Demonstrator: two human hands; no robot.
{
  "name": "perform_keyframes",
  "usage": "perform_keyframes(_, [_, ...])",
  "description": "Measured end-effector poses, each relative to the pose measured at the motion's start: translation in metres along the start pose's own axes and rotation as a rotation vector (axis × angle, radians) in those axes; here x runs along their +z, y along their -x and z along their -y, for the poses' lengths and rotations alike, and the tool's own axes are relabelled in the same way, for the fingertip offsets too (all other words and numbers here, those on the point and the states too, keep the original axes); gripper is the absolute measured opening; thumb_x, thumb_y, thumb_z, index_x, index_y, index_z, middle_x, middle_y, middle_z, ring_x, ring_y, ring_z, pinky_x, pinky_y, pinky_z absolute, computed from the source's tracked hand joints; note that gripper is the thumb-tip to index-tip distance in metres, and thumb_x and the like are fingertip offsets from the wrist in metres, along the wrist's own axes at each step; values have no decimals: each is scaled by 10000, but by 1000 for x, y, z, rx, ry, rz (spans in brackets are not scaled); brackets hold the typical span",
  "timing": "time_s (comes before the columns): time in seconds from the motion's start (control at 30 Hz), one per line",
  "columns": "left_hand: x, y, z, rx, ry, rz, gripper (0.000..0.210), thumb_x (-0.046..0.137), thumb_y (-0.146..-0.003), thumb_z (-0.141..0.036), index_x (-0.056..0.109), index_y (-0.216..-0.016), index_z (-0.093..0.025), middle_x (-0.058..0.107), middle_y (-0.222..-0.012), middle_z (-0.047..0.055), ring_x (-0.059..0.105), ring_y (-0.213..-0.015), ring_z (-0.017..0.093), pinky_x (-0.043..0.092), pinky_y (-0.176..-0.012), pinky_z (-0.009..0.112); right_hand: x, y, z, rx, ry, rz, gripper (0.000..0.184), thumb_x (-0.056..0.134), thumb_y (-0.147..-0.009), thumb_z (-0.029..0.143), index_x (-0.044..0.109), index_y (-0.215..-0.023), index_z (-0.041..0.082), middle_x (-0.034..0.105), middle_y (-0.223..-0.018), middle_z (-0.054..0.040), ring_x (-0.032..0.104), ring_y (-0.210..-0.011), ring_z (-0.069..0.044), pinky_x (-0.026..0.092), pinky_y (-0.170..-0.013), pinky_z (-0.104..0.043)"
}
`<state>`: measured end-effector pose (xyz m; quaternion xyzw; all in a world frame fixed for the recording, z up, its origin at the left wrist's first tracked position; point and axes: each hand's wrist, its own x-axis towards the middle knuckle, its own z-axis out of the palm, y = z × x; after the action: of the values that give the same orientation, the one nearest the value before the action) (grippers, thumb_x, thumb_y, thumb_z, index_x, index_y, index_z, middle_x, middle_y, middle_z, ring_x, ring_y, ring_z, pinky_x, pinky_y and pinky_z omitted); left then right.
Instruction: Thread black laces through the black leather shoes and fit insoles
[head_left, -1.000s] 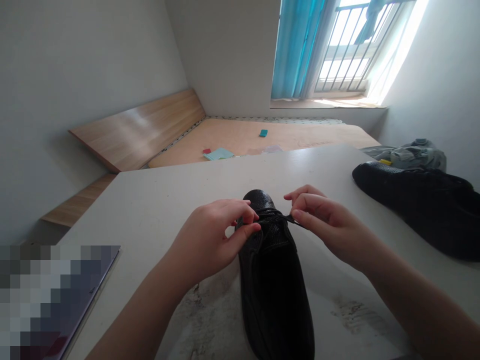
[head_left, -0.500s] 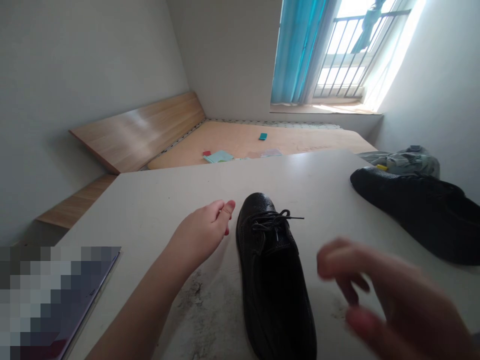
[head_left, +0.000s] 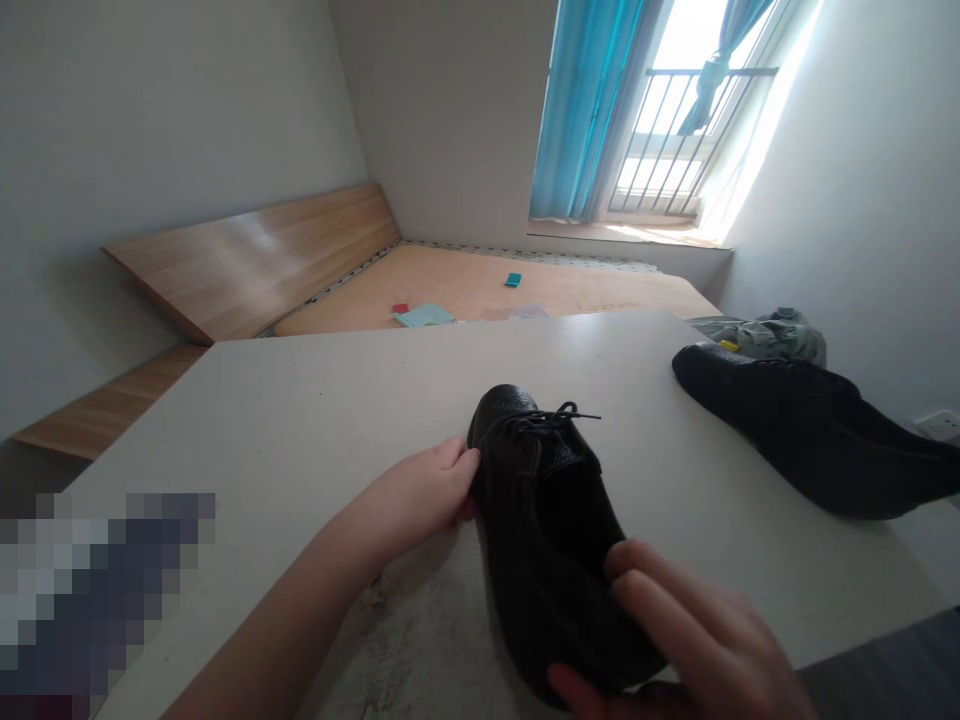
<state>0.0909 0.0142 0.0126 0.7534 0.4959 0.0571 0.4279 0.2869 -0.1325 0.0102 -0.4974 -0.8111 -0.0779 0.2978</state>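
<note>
A black lace-up leather shoe lies before me on the white table, toe pointing away and its laces tied in a bow. My left hand grips the shoe's left side near the toe, thumb on the upper and the other fingers partly hidden underneath. At the heel end, my right hand has closed round the shoe, with fingers on the collar at the opening and the thumb at the back. The matching black shoe rests on its own at the table's right side.
Beyond the table is a bed with a wooden headboard and small coloured items on it. Crumpled grey-green cloth lies behind the second shoe. A blurred-out flat object occupies the near left corner.
Both hands, which were apart from the near shoe, have taken hold of it. The shoe has turned slightly, its heel swinging right. The view has shifted a little.
</note>
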Motion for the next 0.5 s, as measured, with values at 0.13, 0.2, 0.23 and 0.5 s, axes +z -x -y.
perform_keyframes(0.13, [7, 4, -8, 61, -35, 19, 324, 309, -897, -432, 557, -918, -224, 675, -822, 43, 609, -688, 193, 419, -602, 289, -16, 16, -48, 122, 50, -78, 366, 702, -718, 326, 472, -993, 254, 638, -946, -94, 643, -664, -209, 505, -541, -312])
perform_keyframes(0.2, [9, 6, -11, 66, -90, 17, 324, 321, -890, -419, 567, -987, -232, 672, -844, 48, 603, -699, 197, 410, -595, 285, -26, 27, -83, 206, 135, -112, 341, 727, -696, 314, 487, -935, 282, 637, -966, -97, 647, -671, -226, 498, -581, -350])
perform_keyframes(0.23, [9, 7, -12, 62, -112, 17, 326, 328, -887, -416, 569, -1010, -235, 673, -855, 51, 602, -705, 200, 403, -589, 284, -32, 32, -103, 216, 182, -102, 336, 738, -684, 333, 502, -922, 302, 638, -984, -102, 651, -684, -231, 481, -569, -353])
perform_keyframes(0.5, [6, 7, -8, 38, -125, -10, 355, 351, -873, -439, 574, -1070, -245, 679, -860, 56, 617, -716, 217, 391, -575, 284, -85, 65, -204, 474, 227, -7, 311, 696, -665, 512, 539, -860, 329, 649, -944, -83, 645, -753, -218, 458, -632, -362])
